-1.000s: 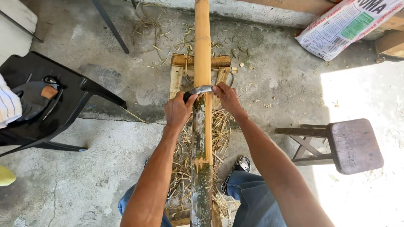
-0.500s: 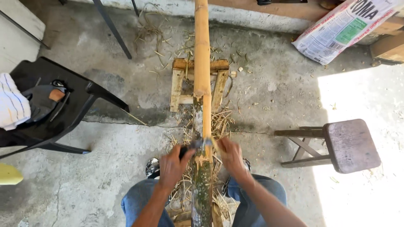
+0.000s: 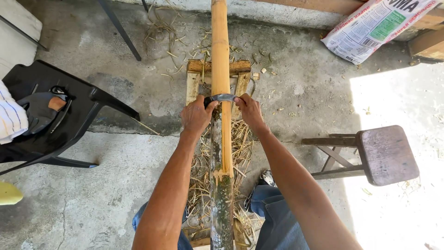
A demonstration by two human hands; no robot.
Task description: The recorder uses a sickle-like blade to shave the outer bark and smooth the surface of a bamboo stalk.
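Both grips are closed tight on the blade (image 3: 221,98): the left hand (image 3: 196,115) is wrapped round one end and the right hand (image 3: 249,110) round the other.

The floor (image 3: 115,176) is grey and rough. A long pole (image 3: 221,69) is laid across it, away from the person, and is rested on a small wooden frame (image 3: 193,76). The far part of the pole is peeled and yellow. The near part is left green and dark. The curved blade is set across the pole, just where the frame is.

A black chair (image 3: 69,120) is seen on the left, and a wooden stool (image 3: 384,155) on the right. A printed sack (image 3: 374,25) is leaned in the far right corner. Dry shavings (image 3: 201,171) are piled under the pole, between the person's knees.

Trouble could be had here. If the blade is pulled too hard, it could be slipped off the round pole and the legs could be cut. If the pole is rolled on the frame, the blade could be dug in too deep.
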